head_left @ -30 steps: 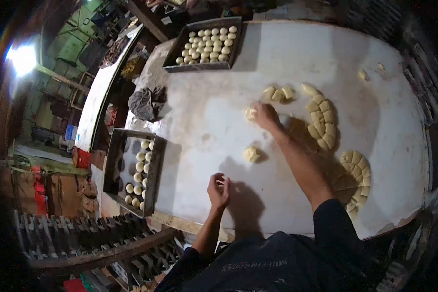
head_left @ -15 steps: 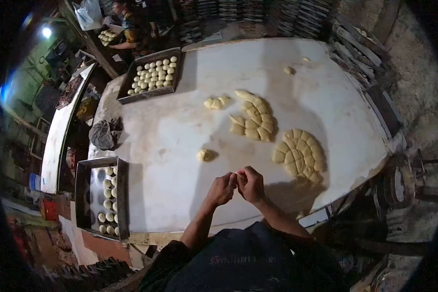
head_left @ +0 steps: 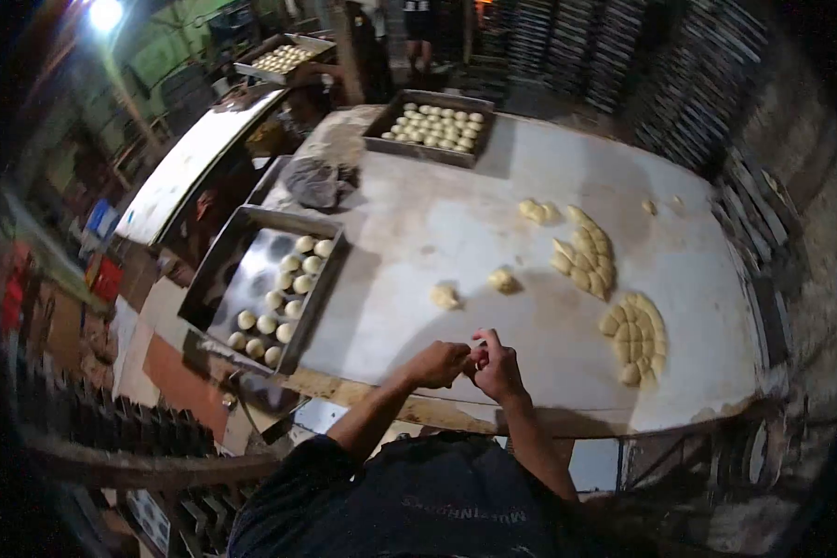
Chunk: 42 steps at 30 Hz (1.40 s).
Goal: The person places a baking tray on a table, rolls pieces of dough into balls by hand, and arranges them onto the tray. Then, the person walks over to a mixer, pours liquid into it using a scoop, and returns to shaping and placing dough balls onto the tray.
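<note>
My left hand (head_left: 440, 364) and my right hand (head_left: 497, 368) meet over the front part of the table, with fingers curled and touching. A small pale bit shows between them; the fingers cover most of it, so I cannot make it out. Just beyond my hands, two loose dough lumps (head_left: 445, 297) lie on the whitish tabletop (head_left: 391, 279). To the right are two groups of cut dough pieces, a curved strip (head_left: 586, 256) and a rounded slab (head_left: 635, 337). A smaller dough cluster (head_left: 538, 211) sits behind them.
At the left edge, a metal tray (head_left: 323, 307) holds several dough balls on its right side. Another tray (head_left: 418, 153) of dough balls stands at the far left corner. A dark cloth (head_left: 312, 182) lies between them. Stacked racks (head_left: 614, 56) and people are at the back.
My view has swung left, so the table appears farther right. A second dough lump now lies beside the first one. My hands are still together, with the fingers rearranged.
</note>
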Each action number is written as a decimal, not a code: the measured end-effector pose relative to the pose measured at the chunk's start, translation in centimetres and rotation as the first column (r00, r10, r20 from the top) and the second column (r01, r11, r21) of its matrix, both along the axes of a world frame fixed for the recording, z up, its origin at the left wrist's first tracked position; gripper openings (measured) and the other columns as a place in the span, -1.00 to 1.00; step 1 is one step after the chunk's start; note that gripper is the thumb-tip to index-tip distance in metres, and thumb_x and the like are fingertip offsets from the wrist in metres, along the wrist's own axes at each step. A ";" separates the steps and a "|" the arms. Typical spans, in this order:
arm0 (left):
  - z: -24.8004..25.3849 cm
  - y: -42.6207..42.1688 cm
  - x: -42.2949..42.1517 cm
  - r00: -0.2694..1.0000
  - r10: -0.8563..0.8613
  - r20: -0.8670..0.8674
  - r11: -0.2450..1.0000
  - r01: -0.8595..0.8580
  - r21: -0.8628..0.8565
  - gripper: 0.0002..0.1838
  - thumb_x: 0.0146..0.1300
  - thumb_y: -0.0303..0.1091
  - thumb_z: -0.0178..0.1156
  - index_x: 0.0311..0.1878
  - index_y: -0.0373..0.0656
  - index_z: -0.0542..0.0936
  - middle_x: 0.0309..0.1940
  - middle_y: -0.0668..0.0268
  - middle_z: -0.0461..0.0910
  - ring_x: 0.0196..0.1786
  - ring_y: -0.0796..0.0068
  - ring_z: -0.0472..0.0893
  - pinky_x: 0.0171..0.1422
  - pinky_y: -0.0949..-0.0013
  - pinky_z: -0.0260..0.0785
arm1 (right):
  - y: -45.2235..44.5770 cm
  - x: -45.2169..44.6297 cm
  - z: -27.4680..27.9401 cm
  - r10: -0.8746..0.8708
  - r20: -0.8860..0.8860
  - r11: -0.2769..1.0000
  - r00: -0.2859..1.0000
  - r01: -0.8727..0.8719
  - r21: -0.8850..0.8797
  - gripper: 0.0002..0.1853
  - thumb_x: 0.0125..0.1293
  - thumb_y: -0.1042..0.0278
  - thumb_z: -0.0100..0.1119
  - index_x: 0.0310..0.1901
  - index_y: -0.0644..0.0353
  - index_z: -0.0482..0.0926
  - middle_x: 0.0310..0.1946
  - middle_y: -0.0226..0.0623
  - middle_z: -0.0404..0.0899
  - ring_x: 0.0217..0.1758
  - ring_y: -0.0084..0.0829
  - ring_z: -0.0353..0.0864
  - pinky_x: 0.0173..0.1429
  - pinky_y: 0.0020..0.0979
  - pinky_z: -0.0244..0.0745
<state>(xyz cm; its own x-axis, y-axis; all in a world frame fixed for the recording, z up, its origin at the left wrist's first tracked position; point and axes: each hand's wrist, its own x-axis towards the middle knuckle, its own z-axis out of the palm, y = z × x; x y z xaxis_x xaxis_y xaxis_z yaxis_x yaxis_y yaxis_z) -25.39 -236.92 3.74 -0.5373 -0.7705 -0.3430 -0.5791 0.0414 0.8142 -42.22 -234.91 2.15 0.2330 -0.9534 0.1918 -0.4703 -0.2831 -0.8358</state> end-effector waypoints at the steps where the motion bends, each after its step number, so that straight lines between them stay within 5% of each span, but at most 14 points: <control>1: -0.3 1.2 1.5 0.994 0.099 -0.049 0.993 -0.102 -0.063 -0.56 0.39 0.00 0.03 -0.14 -0.28 0.55 -0.41 0.18 0.64 -0.40 0.41 0.60 -0.30 0.34 0.46 | 0.1 1.7 -0.2 0.021 -0.016 0.997 1.000 -0.022 -0.079 -0.60 0.01 0.45 0.40 -0.13 0.17 0.42 -0.49 -0.31 0.63 -0.50 -0.45 0.61 -0.39 -0.43 0.50; 7: -2.1 7.6 10.2 0.901 0.328 -0.282 0.923 -0.370 -0.107 -0.66 0.40 -0.13 0.06 -0.24 -0.28 0.55 -0.52 0.38 0.56 -0.47 0.64 0.45 -0.38 0.48 0.32 | 3.3 8.1 -0.7 0.180 0.088 0.980 0.980 -0.171 -0.101 -0.71 -0.02 0.41 0.48 -0.31 0.22 0.53 -0.53 -0.34 0.60 -0.53 -0.61 0.58 -0.43 -0.53 0.47; 16: -1.5 9.0 9.5 0.553 0.550 -0.626 0.835 -0.371 0.406 -0.76 0.44 -0.25 0.02 -0.08 -0.26 0.49 -0.47 0.48 0.43 -0.48 0.74 0.36 -0.42 0.58 0.25 | 3.1 8.2 -2.0 0.240 0.218 0.969 0.946 -0.221 -0.108 -0.70 0.23 0.20 0.31 -0.27 0.28 0.50 -0.54 -0.45 0.42 -0.53 -0.67 0.40 -0.45 -0.58 0.33; 18: -3.6 7.3 7.5 0.563 0.440 -0.700 0.881 -0.422 0.215 -0.77 0.43 -0.28 0.04 -0.02 -0.24 0.48 -0.47 0.47 0.43 -0.47 0.71 0.38 -0.40 0.56 0.28 | 3.4 7.4 0.5 0.167 0.389 0.931 0.906 -0.275 0.241 -0.57 0.44 -0.03 -0.10 -0.33 0.22 0.48 -0.60 -0.49 0.33 -0.60 -0.68 0.27 -0.53 -0.56 0.14; 20: -3.8 5.8 5.0 0.587 0.332 -0.738 0.877 -0.480 0.013 -0.75 0.41 -0.32 0.05 0.05 -0.23 0.46 -0.47 0.46 0.43 -0.46 0.68 0.39 -0.38 0.54 0.31 | 2.4 5.8 -0.1 0.172 0.222 0.957 0.960 -0.216 0.193 -0.57 0.46 -0.03 -0.13 -0.34 0.21 0.43 -0.66 -0.51 0.30 -0.64 -0.67 0.25 -0.53 -0.55 0.16; 24: -0.4 3.1 -0.1 0.742 0.299 -0.599 0.866 -0.475 -0.156 -0.62 0.34 -0.44 0.05 0.22 -0.12 0.38 -0.35 0.21 0.51 -0.33 0.40 0.54 -0.20 0.33 0.43 | -0.5 1.3 -1.3 0.063 0.175 0.998 0.983 -0.059 -0.027 -0.52 0.43 -0.06 -0.10 -0.45 0.24 0.38 -0.71 -0.43 0.33 -0.71 -0.63 0.26 -0.56 -0.51 0.18; 26: -1.0 2.0 -3.1 0.830 0.230 -0.509 0.776 -0.472 -0.419 -0.59 0.31 -0.46 0.07 0.23 -0.13 0.38 -0.28 0.13 0.52 -0.28 0.18 0.57 -0.14 0.22 0.44 | -0.7 -0.8 0.3 -0.068 0.372 0.972 0.926 -0.024 0.236 -0.55 0.44 0.02 -0.09 -0.48 0.23 0.34 -0.74 -0.40 0.28 -0.71 -0.57 0.27 -0.57 -0.44 0.17; 28: -1.1 1.1 -5.6 0.889 0.210 -0.406 0.823 -0.385 -0.417 -0.65 0.26 -0.44 0.06 0.13 -0.20 0.44 -0.21 0.07 0.53 -0.13 0.01 0.56 -0.06 0.11 0.41 | -1.5 -3.4 -0.1 -0.066 0.326 0.969 0.943 -0.018 0.248 -0.59 0.45 0.13 -0.05 -0.53 0.19 0.31 -0.72 -0.44 0.25 -0.67 -0.63 0.25 -0.56 -0.47 0.15; 30: -1.9 0.2 -7.4 0.952 0.199 -0.231 0.849 -0.285 -0.445 -0.74 0.27 -0.39 0.04 0.00 -0.24 0.48 -0.24 0.06 0.51 -0.15 -0.01 0.54 -0.08 0.09 0.40 | -2.6 -5.5 -1.5 -0.100 0.012 0.983 0.995 0.100 -0.156 -0.63 0.41 0.21 0.03 -0.52 0.22 0.31 -0.71 -0.32 0.27 -0.66 -0.53 0.29 -0.57 -0.37 0.15; 32: -3.0 -0.4 -8.5 0.983 0.153 -0.104 0.888 -0.182 -0.422 -0.76 0.29 -0.34 0.02 -0.05 -0.25 0.49 -0.24 0.05 0.51 -0.16 0.00 0.54 -0.08 0.09 0.40 | -3.4 -6.7 -2.5 -0.088 -0.064 0.911 0.994 0.054 -0.409 -0.71 0.34 0.36 0.07 -0.51 0.28 0.31 -0.58 -0.10 0.34 -0.57 -0.06 0.36 -0.48 -0.18 0.23; 34: -3.7 -1.1 -8.2 0.995 0.099 0.029 0.923 -0.081 -0.377 -0.76 0.32 -0.30 0.01 -0.11 -0.27 0.50 -0.25 0.05 0.51 -0.17 0.01 0.53 -0.08 0.09 0.40 | -3.7 -7.7 -4.9 -0.119 -0.086 0.946 0.989 0.086 -0.313 -0.74 0.32 0.38 0.07 -0.50 0.27 0.33 -0.56 -0.07 0.34 -0.53 0.00 0.37 -0.42 -0.17 0.27; 37: -3.7 -1.2 -6.5 0.992 -0.004 -0.128 0.970 -0.027 -0.242 -0.72 0.34 -0.24 0.01 -0.14 -0.30 0.52 -0.24 0.04 0.51 -0.16 0.02 0.53 -0.05 0.10 0.40 | -5.8 -9.5 -7.3 -0.129 -0.169 0.973 0.977 0.092 -0.211 -0.81 0.33 0.40 0.04 -0.42 0.27 0.36 -0.50 -0.05 0.36 -0.42 0.01 0.45 -0.37 -0.15 0.36; 40: -6.4 0.6 -4.4 0.832 0.550 -0.076 0.741 -0.528 -0.415 -0.68 0.39 -0.19 -0.06 -0.26 -0.26 0.53 -0.30 0.07 0.51 -0.18 0.02 0.47 -0.06 0.10 0.37 | -4.7 -10.7 -5.9 -0.211 0.172 0.973 0.962 0.224 -0.058 -0.79 0.27 0.41 0.13 -0.42 0.30 0.34 -0.48 -0.13 0.36 -0.53 -0.12 0.40 -0.42 -0.26 0.31; 42: -9.7 2.1 -1.4 0.836 0.514 0.192 0.756 -0.335 -0.563 -0.82 0.21 -0.29 0.13 -0.20 -0.15 0.60 -0.33 0.14 0.52 -0.17 0.07 0.47 -0.09 0.09 0.35 | -3.3 -13.5 -10.9 -0.103 -0.072 0.985 0.992 0.092 -0.145 -0.79 0.24 0.38 0.15 -0.41 0.30 0.35 -0.47 -0.15 0.37 -0.45 -0.16 0.42 -0.37 -0.20 0.33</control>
